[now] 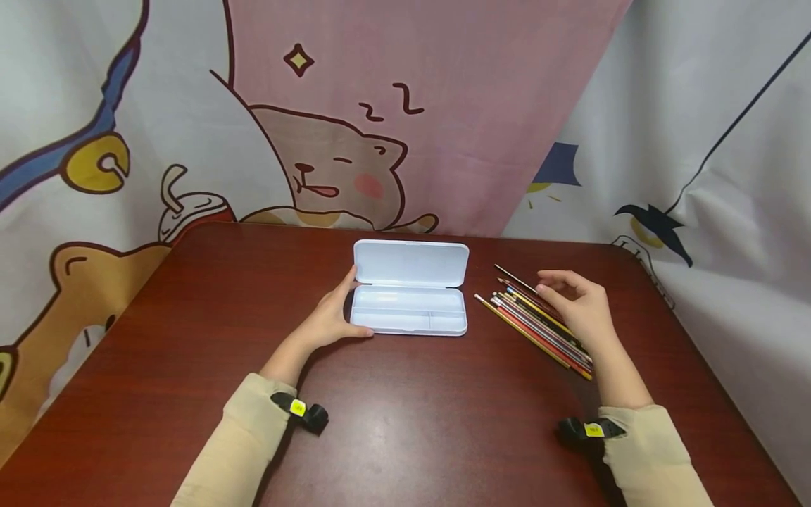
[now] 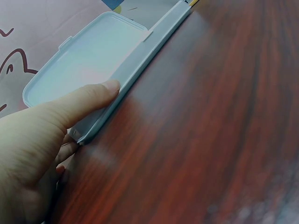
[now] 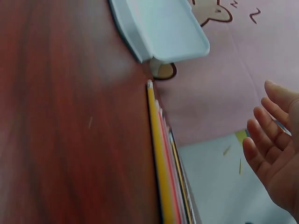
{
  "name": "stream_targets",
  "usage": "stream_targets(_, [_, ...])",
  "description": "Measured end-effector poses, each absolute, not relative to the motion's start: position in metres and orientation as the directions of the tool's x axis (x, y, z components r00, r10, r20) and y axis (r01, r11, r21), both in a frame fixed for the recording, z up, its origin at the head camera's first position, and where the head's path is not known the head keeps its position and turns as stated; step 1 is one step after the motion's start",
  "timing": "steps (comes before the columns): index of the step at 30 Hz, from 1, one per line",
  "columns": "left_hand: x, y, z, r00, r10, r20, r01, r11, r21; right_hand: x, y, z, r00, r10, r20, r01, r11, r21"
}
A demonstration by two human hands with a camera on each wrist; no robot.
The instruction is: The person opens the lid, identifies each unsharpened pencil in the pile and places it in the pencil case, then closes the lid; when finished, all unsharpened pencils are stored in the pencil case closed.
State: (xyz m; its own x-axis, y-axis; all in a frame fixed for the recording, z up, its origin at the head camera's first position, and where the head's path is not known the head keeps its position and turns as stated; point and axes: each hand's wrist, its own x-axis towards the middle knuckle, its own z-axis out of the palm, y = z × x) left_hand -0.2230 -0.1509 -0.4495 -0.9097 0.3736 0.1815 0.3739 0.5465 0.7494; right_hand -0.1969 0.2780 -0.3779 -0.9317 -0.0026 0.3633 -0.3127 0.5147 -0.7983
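A pale blue pencil case (image 1: 408,332) lies with its lid (image 1: 412,263) raised, and its compartments hold nothing visible. My left hand (image 1: 326,317) grips the case's left end; the thumb (image 2: 96,95) presses on the front wall and the other fingers reach round behind. To the right of the case, a bunch of pencils (image 1: 538,327) lies slanted on the table, yellow, red and dark ones among them. Above these pencils hovers my right hand (image 1: 583,310), fingers loosely bent. Nothing shows in its grasp in the right wrist view, where the hand (image 3: 275,149) is partly cut off.
The brown wooden table (image 1: 393,408) reaches back to a printed curtain (image 1: 481,127) with cartoon animals. One dark, thin pencil (image 1: 512,275) lies at the far side of the bunch, slightly apart from the rest.
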Motion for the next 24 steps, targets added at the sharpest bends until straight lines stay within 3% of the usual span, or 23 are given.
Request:
stream_targets(8, [-0.223, -0.152, -0.447, -0.907, 0.376, 0.187, 0.380, 0.542, 0.749, -0.180, 0.303, -0.380, -0.925, 0.045, 0.378, -0.281, 0.590, -0.757])
stream_targets(24, [-0.223, -0.151, -0.451, -0.908, 0.379, 0.178, 0.374, 0.544, 0.751, -0.189, 0.366, -0.430, -0.954, 0.097, 0.284, -0.130, 0.719, -0.682])
